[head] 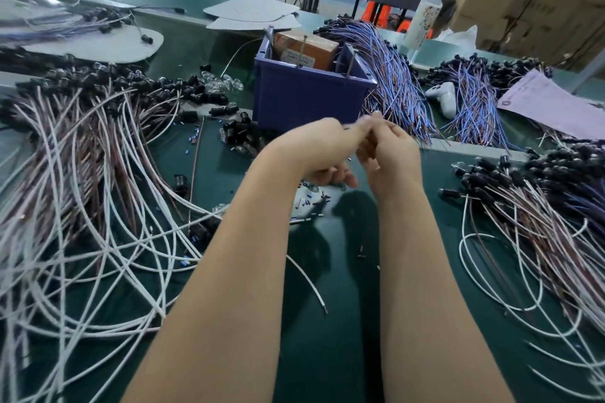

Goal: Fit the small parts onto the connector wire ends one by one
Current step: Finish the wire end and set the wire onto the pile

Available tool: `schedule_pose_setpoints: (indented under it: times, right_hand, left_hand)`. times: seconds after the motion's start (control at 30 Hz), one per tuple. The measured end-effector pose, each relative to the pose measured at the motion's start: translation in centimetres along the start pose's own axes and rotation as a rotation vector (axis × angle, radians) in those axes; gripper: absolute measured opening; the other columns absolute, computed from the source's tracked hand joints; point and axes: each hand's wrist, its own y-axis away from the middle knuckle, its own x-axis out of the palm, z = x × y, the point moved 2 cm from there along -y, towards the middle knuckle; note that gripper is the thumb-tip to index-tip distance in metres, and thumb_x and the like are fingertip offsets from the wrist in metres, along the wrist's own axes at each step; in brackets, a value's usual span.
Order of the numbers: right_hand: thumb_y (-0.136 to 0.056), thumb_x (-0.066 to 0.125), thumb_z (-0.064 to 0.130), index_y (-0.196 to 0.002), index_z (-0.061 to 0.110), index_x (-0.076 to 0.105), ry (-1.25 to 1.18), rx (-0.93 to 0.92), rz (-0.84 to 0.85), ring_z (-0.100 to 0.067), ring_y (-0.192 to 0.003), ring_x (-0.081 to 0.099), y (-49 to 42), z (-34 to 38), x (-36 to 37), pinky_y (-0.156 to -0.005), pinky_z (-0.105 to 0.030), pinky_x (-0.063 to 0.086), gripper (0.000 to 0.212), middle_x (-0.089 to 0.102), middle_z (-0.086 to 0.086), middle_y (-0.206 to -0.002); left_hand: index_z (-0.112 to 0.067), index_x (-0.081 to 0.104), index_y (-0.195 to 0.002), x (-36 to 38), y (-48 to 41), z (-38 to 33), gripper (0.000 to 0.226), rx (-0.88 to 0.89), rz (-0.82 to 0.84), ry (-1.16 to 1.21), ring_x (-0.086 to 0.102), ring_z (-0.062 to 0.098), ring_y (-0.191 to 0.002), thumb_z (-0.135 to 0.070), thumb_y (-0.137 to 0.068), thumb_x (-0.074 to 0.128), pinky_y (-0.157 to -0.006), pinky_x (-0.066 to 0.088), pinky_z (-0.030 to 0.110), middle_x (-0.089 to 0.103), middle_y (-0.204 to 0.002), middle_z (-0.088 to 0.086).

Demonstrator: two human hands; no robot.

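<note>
small parts (316, 201): tiny, blue and black, scattered loose, centre | connector wires (98, 157): white-brown, black-capped, heaped left and right

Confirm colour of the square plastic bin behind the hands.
Dark blue, slightly violet. The square plastic bin shows clearly in the head view.

A: Where are the hands?
B: The left hand (319, 149) and right hand (391, 154) meet fingertip to fingertip above the dark green counter (327, 337), just before the blue plastic bin (304, 98). What they pinch is blurred.
A: And around them?
B: White and brown black-capped wires (82, 173) lie heaped at left, with tiny blue and black sleeves (322, 198) scattered underneath.
</note>
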Motion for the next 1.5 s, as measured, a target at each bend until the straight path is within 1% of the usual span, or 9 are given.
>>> schedule_pose_setpoints:
  times: [0.13, 0.37, 0.47, 0.63, 0.77, 0.9, 1.03, 1.3, 1.5]
  right_hand:
    - [-0.098, 0.051, 0.021, -0.072, 0.01, 0.05, 0.003, 0.055, 0.051, -0.004, -0.039, 0.034, -0.6, -0.3, -0.6, -0.04, -0.014, 0.029, 0.028, 0.044, 0.004, -0.05]
    - [-0.091, 0.043, 0.01, -0.065, 0.019, 0.037, 0.438, 0.038, -0.058, -0.014, -0.044, 0.03, -1.7, -0.1, -2.3, -0.042, -0.02, 0.025, 0.028, 0.035, 0.002, -0.046]
    - [-0.094, 0.045, 0.019, -0.074, 0.015, 0.054, 0.838, -0.18, -0.097, -0.021, -0.07, 0.045, -1.2, 0.4, -2.1, -0.062, -0.027, 0.033, 0.022, 0.048, -0.004, -0.067]
    - [-0.099, 0.047, 0.03, -0.116, 0.011, 0.063, 0.962, -0.645, 0.191, -0.016, -0.107, 0.054, 1.2, 1.9, 2.3, -0.096, -0.03, 0.039, 0.03, 0.064, -0.002, -0.113]
    - [-0.099, 0.049, 0.021, -0.103, 0.011, 0.066, 0.861, -0.538, 0.361, -0.018, -0.086, 0.063, 1.9, 1.3, 3.2, -0.08, -0.033, 0.048, 0.021, 0.068, -0.003, -0.087]
    - [-0.099, 0.048, 0.02, -0.089, 0.017, 0.066, 0.804, -0.474, 0.362, -0.002, -0.056, 0.053, 1.3, 0.8, 2.4, -0.058, -0.024, 0.044, 0.02, 0.06, -0.002, -0.066]
    - [-0.099, 0.047, 0.021, -0.084, 0.017, 0.065, 0.743, -0.359, 0.374, -0.007, -0.056, 0.048, 0.9, 0.4, 1.5, -0.053, -0.019, 0.04, 0.024, 0.052, 0.003, -0.058]
    - [-0.098, 0.049, 0.014, -0.08, 0.013, 0.063, 0.349, 0.012, 0.462, -0.011, -0.061, 0.059, 0.7, -0.1, 0.8, -0.063, -0.021, 0.044, 0.023, 0.061, 0.007, -0.056]
    - [-0.1, 0.045, 0.011, -0.088, 0.013, 0.055, 0.161, -0.143, 0.135, -0.008, -0.055, 0.061, 0.3, 0.1, 1.4, -0.054, -0.019, 0.05, 0.015, 0.059, 0.001, -0.062]
  left_hand:
    - [-0.016, 0.043, -0.118, -1.4, -0.8, 1.2, 0.034, 0.03, -0.287, 0.374, 0.05, 0.007, -0.053, -0.045, -0.101, 0.034, -0.05, 0.042, 0.021, 0.067, -0.078, 0.0]
    - [-0.011, 0.055, -0.082, -5.2, 0.0, 2.4, 0.028, 0.326, -0.619, 1.075, 0.035, 0.002, -0.041, -0.02, -0.103, 0.039, -0.041, 0.029, 0.015, 0.046, -0.055, -0.006]
    - [-0.011, 0.054, -0.077, -5.5, 0.2, 2.3, 0.034, 0.34, -0.675, 0.979, 0.037, 0.001, -0.04, -0.019, -0.104, 0.035, -0.042, 0.032, 0.015, 0.049, -0.048, -0.009]
    - [-0.01, 0.055, -0.077, -3.8, -0.2, 1.6, 0.034, 0.213, -0.518, 0.747, 0.041, 0.0, -0.037, -0.018, -0.104, 0.036, -0.043, 0.038, 0.014, 0.053, -0.043, -0.011]
    - [-0.009, 0.058, -0.079, -3.3, -0.3, 1.2, 0.036, 0.195, -0.455, 0.705, 0.044, 0.002, -0.041, -0.023, -0.104, 0.036, -0.044, 0.039, 0.016, 0.054, -0.048, -0.008]
    - [-0.021, 0.061, -0.082, -4.7, 0.4, 1.4, 0.037, 0.22, -0.779, 0.483, 0.042, 0.004, -0.059, -0.033, -0.103, 0.034, -0.055, 0.038, 0.016, 0.048, -0.069, -0.007]
    - [-0.018, 0.055, -0.089, -6.5, 1.6, 1.1, 0.03, 0.36, -0.941, 0.862, 0.058, 0.007, -0.079, -0.027, -0.105, 0.031, -0.075, 0.045, 0.023, 0.061, -0.085, -0.005]
    - [-0.01, 0.052, -0.077, -7.9, 2.3, 1.9, 0.045, 0.406, -1.176, 0.981, 0.036, 0.009, -0.046, -0.034, -0.105, 0.025, -0.048, 0.03, 0.023, 0.042, -0.058, -0.002]
    - [-0.016, 0.054, -0.068, -5.6, -0.3, 2.7, 0.04, 0.089, -0.719, 0.274, 0.037, 0.011, -0.052, -0.021, -0.103, 0.035, -0.053, 0.03, 0.023, 0.048, -0.065, 0.002]
